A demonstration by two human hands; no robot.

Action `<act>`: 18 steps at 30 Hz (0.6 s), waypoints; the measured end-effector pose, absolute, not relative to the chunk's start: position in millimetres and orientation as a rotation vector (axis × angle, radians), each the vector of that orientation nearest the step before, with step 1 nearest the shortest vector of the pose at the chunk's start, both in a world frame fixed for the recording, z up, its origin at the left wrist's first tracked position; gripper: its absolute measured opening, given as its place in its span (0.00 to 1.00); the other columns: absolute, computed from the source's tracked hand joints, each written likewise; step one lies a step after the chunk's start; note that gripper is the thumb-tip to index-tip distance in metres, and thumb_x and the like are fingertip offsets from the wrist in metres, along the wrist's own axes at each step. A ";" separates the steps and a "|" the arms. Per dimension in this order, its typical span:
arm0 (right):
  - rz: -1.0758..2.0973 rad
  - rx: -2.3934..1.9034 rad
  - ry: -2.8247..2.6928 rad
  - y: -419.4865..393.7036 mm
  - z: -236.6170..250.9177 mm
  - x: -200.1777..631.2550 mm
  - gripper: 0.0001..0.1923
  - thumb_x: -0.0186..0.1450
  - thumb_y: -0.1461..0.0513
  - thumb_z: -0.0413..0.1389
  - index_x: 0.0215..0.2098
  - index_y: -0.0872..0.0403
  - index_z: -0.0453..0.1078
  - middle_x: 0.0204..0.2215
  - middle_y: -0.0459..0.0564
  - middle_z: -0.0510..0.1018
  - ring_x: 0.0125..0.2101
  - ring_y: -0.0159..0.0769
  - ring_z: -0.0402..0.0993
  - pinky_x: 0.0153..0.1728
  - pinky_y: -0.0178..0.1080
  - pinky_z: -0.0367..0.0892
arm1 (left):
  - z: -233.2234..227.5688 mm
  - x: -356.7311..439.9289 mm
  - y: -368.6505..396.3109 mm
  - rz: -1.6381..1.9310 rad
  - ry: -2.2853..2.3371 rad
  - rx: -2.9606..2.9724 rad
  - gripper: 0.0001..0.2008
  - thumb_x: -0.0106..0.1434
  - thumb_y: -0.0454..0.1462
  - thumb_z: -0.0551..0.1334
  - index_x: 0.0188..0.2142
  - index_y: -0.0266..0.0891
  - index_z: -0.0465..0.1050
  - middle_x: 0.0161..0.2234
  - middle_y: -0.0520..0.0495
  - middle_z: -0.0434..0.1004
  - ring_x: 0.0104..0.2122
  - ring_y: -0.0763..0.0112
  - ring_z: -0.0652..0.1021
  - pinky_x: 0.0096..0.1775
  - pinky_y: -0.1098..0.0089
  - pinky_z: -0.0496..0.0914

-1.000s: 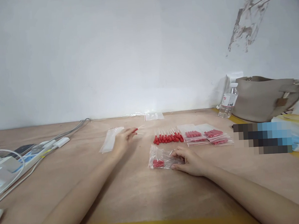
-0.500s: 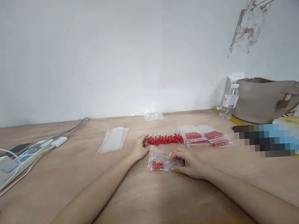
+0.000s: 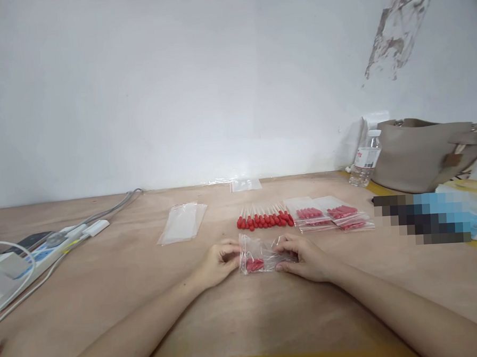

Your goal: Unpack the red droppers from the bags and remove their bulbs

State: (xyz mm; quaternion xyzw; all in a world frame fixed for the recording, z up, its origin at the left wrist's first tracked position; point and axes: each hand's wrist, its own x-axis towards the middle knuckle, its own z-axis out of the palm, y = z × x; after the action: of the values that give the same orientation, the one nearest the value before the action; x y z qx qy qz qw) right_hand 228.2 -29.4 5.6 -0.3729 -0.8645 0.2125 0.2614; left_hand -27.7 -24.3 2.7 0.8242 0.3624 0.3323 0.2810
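1. Lying crosswise on the brown tabletop point(image 3: 246, 316), the clear, crinkled plastic bag with red pieces inside point(image 3: 266, 247) sits between the two hands, its long axis running left to right.

2. From the left hand point(image 3: 221, 262), the bag lies directly to the right; from the right hand point(image 3: 306, 257), directly to the left. Neither is the nearer one: each has its fingertips at one end of the bag.

3. The left thumb and forefinger meet the bag's crinkled left edge, thumb on the side towards the person. The plastic is too clear and small here to tell whether they pinch it or only touch it.

4. The right thumb and fingers are clamped on the bag's right end, thumb along the near edge and fingers along the far edge, with plastic between them.

5. The red pieces point(image 3: 255, 264) gather in the left half of the bag, closer to the left fingertips than to the right ones.

6. Just beyond the bag, apart from both hands, the row of red-headed sticks with pale stems point(image 3: 264, 220) also stretches left to right. Each stick's own axis points away from the person, red head nearest and stem towards the white wall point(image 3: 178, 96).
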 end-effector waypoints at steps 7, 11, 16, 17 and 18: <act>0.522 -1.043 -2.310 -33.1 3.4 226.0 0.12 0.56 0.57 0.56 0.37 0.53 0.70 0.33 0.49 0.70 0.32 0.33 0.66 0.33 0.35 0.61 | 20.1 -20.4 -30.3 0.631 0.830 2.425 0.19 0.54 0.43 0.62 0.45 0.43 0.70 0.43 0.45 0.71 0.45 0.65 0.70 0.47 0.65 0.62; 0.496 -1.038 -2.313 -34.6 2.6 225.3 0.11 0.58 0.57 0.54 0.38 0.53 0.70 0.33 0.49 0.70 0.32 0.33 0.66 0.33 0.36 0.61 | 22.8 -18.7 -36.1 0.619 0.893 2.490 0.10 0.59 0.40 0.57 0.39 0.39 0.70 0.36 0.47 0.71 0.37 0.68 0.70 0.40 0.69 0.65; 0.496 -1.012 -2.326 -33.4 1.3 225.8 0.12 0.58 0.57 0.54 0.39 0.53 0.69 0.34 0.50 0.70 0.33 0.34 0.66 0.34 0.36 0.62 | 21.8 -18.2 -42.9 0.649 0.976 2.570 0.05 0.61 0.37 0.53 0.33 0.38 0.64 0.30 0.49 0.67 0.30 0.72 0.67 0.34 0.72 0.63; 0.485 -1.004 -2.332 -32.9 0.9 226.0 0.12 0.58 0.57 0.54 0.39 0.53 0.69 0.34 0.50 0.70 0.33 0.34 0.66 0.34 0.36 0.61 | 20.5 -17.7 -44.0 0.650 0.954 2.585 0.04 0.60 0.37 0.53 0.33 0.38 0.63 0.30 0.49 0.66 0.31 0.72 0.67 0.34 0.72 0.63; 0.473 -0.995 -2.337 -32.3 0.5 226.2 0.12 0.58 0.57 0.54 0.39 0.53 0.69 0.34 0.50 0.70 0.34 0.34 0.66 0.34 0.36 0.61 | 18.9 -16.9 -44.7 0.653 0.938 2.590 0.04 0.60 0.37 0.54 0.33 0.38 0.63 0.30 0.49 0.67 0.31 0.72 0.67 0.34 0.72 0.63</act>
State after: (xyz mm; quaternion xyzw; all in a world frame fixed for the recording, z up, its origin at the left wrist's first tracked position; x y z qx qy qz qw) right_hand 226.2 -32.3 0.5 -0.3703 -0.8695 0.1761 0.2754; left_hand -16.9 -44.7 18.9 0.9038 0.3275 0.2280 0.1547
